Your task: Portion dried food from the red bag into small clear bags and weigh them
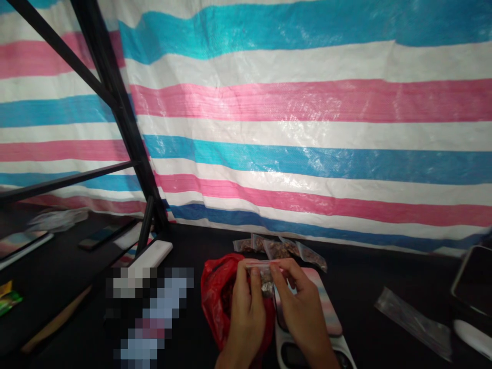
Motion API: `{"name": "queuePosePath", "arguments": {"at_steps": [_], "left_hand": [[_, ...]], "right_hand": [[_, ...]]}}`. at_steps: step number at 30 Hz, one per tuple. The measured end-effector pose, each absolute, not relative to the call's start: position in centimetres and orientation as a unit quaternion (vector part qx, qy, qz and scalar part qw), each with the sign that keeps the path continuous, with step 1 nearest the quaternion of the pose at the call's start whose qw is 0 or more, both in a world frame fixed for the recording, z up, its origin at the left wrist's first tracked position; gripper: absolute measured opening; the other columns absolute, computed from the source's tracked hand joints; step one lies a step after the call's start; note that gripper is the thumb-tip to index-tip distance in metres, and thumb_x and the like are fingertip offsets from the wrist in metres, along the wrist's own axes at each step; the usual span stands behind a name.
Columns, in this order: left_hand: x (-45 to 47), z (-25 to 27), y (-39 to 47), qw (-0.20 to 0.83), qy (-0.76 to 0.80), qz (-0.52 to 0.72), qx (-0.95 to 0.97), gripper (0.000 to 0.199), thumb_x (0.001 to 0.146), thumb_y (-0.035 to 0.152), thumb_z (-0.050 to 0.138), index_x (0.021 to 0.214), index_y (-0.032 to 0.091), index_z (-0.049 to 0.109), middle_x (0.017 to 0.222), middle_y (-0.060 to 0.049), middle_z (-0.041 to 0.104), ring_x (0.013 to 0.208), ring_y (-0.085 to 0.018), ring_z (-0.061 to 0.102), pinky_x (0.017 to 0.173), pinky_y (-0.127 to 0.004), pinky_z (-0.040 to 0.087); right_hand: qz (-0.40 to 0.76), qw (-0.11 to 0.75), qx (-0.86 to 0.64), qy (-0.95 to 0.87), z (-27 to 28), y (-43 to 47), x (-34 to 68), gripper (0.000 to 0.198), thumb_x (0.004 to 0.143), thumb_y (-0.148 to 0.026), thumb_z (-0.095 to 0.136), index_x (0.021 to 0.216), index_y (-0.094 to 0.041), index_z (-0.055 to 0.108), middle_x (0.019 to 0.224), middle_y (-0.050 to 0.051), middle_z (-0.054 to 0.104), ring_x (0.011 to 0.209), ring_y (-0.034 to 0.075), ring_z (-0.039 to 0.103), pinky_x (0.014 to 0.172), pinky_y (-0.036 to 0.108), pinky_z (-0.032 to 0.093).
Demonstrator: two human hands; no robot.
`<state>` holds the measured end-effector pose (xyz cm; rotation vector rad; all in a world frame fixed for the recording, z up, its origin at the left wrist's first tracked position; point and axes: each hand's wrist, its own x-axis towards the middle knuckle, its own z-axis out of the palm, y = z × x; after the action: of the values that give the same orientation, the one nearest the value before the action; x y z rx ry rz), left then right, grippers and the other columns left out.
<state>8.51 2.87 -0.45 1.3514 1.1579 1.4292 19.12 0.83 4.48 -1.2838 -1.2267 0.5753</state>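
Note:
A small clear zip bag (266, 281) with something brownish inside is pinched at its top edge between both hands. My left hand (248, 307) grips the left end of the zip strip, fingers closed. At the right end, the thumb and fingers of my right hand (300, 302) press on the same strip. Behind and below my left hand lies an open red plastic bag (215, 297), its contents mostly hidden. Under my right hand stands a kitchen scale (330, 315) with a shiny flat top, partly covered by the hand.
Several filled zip bags (279, 248) lie in a row at the back of the black table (361, 287). A flat clear bag (413, 323) and a dark-screened device (476, 282) are on the right. A white box (157, 256) and a black metal frame (132, 133) stand left.

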Motion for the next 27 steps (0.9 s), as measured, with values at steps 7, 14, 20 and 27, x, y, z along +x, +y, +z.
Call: {"name": "queuePosePath", "arguments": {"at_steps": [7,14,20,27], "left_hand": [[8.7,0.7,2.4,0.419,0.433,0.577,0.552,0.043,0.098,0.056,0.044,0.108,0.02,0.063,0.109,-0.013,0.071,0.1,-0.025,0.068,0.089,-0.036,0.055],[8.7,1.7,1.9,0.438,0.41,0.57,0.561,0.038,0.097,0.055,0.048,0.102,0.02,0.063,0.097,-0.008,0.071,0.09,-0.021,0.067,0.085,-0.033,0.054],[8.9,2.0,1.9,0.437,0.402,0.583,0.555,0.033,0.098,0.05,0.049,0.1,0.02,0.062,0.098,-0.007,0.069,0.092,-0.02,0.066,0.088,-0.032,0.052],[9.0,2.4,1.9,0.398,0.355,0.598,0.598,0.023,0.097,0.038,0.055,0.086,0.019,0.063,0.094,-0.005,0.067,0.091,-0.019,0.064,0.086,-0.031,0.05]], "right_hand": [[0.285,0.594,-0.536,-0.528,4.3,0.9,19.3,0.033,0.09,-0.051,0.058,0.084,-0.02,0.07,0.08,0.003,0.068,0.072,0.019,0.059,0.07,0.028,0.05],[0.229,0.595,-0.548,-0.541,4.6,0.5,19.6,0.028,0.089,-0.044,0.059,0.077,-0.021,0.068,0.072,0.001,0.06,0.067,0.017,0.053,0.064,0.026,0.047],[0.24,0.576,-0.536,-0.569,5.0,0.0,19.5,0.023,0.088,-0.041,0.062,0.083,-0.021,0.072,0.074,0.0,0.061,0.065,0.016,0.05,0.063,0.026,0.046],[0.228,0.589,-0.55,-0.546,5.3,-0.5,20.4,0.023,0.087,-0.042,0.064,0.081,-0.02,0.07,0.072,0.0,0.061,0.067,0.016,0.053,0.064,0.027,0.046]]}}
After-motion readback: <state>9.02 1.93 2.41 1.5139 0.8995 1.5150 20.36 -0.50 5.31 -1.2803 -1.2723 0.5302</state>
